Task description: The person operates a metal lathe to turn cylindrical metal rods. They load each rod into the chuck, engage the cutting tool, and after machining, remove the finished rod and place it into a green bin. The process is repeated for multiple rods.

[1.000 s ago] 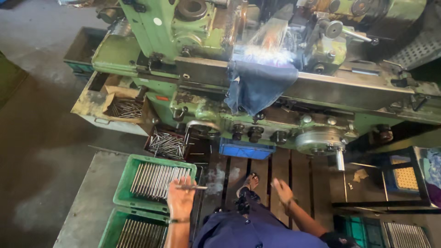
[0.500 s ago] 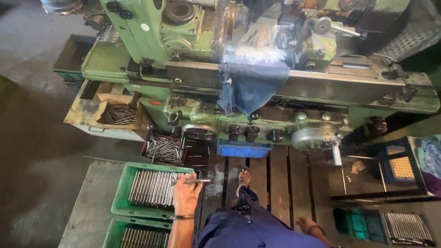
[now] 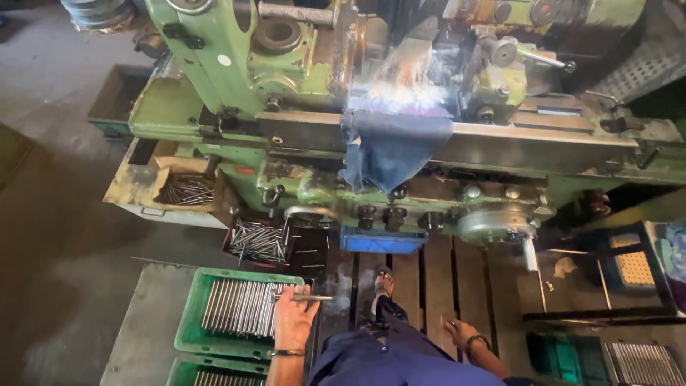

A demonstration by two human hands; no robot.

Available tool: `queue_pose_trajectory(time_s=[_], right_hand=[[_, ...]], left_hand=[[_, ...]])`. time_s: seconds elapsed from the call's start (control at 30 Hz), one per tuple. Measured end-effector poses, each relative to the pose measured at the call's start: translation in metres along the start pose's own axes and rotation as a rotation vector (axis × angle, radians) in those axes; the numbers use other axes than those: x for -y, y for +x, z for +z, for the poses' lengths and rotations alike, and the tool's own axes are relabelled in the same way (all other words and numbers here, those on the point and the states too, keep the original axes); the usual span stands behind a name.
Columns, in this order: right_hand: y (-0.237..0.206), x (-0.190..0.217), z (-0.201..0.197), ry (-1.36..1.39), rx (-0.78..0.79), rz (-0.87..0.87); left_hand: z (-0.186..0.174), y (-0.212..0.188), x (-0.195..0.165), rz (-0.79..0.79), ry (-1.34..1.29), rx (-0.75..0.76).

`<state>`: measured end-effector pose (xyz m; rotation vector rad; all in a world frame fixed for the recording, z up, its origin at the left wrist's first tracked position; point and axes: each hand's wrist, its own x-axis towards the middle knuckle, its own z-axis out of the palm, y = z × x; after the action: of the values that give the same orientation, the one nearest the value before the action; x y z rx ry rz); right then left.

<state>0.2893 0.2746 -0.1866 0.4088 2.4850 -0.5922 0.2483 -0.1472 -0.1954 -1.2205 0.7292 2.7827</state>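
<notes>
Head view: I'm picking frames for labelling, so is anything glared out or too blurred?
Head view: glare washes out the machine's middle above the blue cloth; left hand and its metal rod read clearly; right hand is dim, slightly soft.

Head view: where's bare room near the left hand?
Bare grey slab left of the green crate; open planks between the foot and right hand. Crowded: the crate's rods under the left hand, which holds a rod.
</notes>
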Motion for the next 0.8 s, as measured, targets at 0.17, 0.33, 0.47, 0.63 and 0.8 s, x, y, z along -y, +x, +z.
queue_pose_trajectory(time_s=[0.17, 0.33, 0.47, 0.63, 0.8], right_hand=[[0.024, 0.006, -0.012, 0.213, 0.029, 0.121], [0.057, 0.044, -0.046, 0.27, -0.133, 0.038], [0.092, 0.071, -0.077, 0.441, -0.254, -0.157], [0.14, 0.097, -0.111, 0.478, -0.308, -0.366], [0.171, 0.112, -0.153, 0.605, -0.344, -0.488]], left_hand=[[0.029, 0.018, -0.006, -0.036, -0.006, 0.013], [0.064, 0.044, -0.007, -0.008, -0.013, 0.068], [0.098, 0.062, -0.003, 0.034, -0.014, 0.116], [0.156, 0.062, -0.006, 0.051, 0.016, 0.24], [0.248, 0.043, -0.015, 0.104, 0.245, 0.272]])
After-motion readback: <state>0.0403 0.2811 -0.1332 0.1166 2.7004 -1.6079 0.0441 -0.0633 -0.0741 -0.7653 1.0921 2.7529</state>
